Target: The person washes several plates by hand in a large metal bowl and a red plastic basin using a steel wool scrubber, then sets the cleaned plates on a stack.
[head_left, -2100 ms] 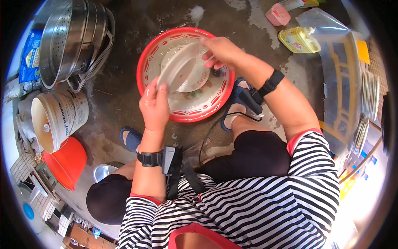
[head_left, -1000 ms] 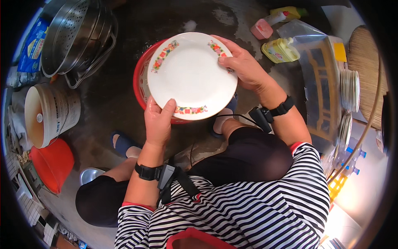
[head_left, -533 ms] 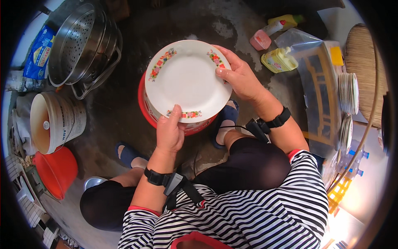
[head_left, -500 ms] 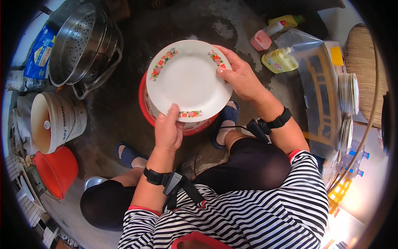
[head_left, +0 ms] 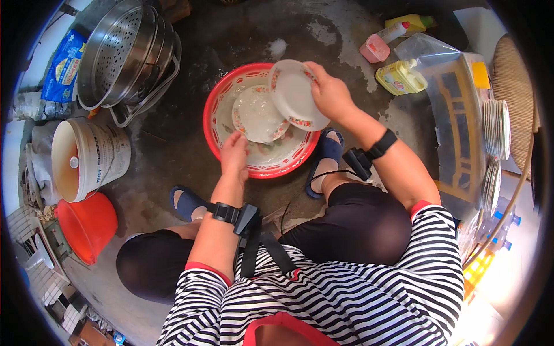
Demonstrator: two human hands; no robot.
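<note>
My right hand (head_left: 334, 95) grips a white plate (head_left: 291, 92) with a flowered rim by its right edge, thumb on the upper face. That plate is tilted above the right side of a red-rimmed enamel basin (head_left: 211, 130). Inside the basin, in water, lies another white flowered plate (head_left: 254, 118), partly covered by the held one. My left hand (head_left: 234, 155) hovers over the basin's near left rim, close to the lower edge of the plate inside. Its fingers are slightly bent and partly hidden, with nothing seen in them.
Stacked metal steamer pots (head_left: 115, 63), a white bucket (head_left: 98, 155) and a red bucket (head_left: 89, 228) stand at the left. To the right are a yellow detergent bottle (head_left: 401, 78), a pink container (head_left: 375, 49), and stacks of plates (head_left: 496, 130) beside a plastic-covered board (head_left: 450, 121).
The plate, earlier held level in both hands, is now in my right hand alone, tilted and moved right. My left hand has let go, and the plate in the basin has come into view.
</note>
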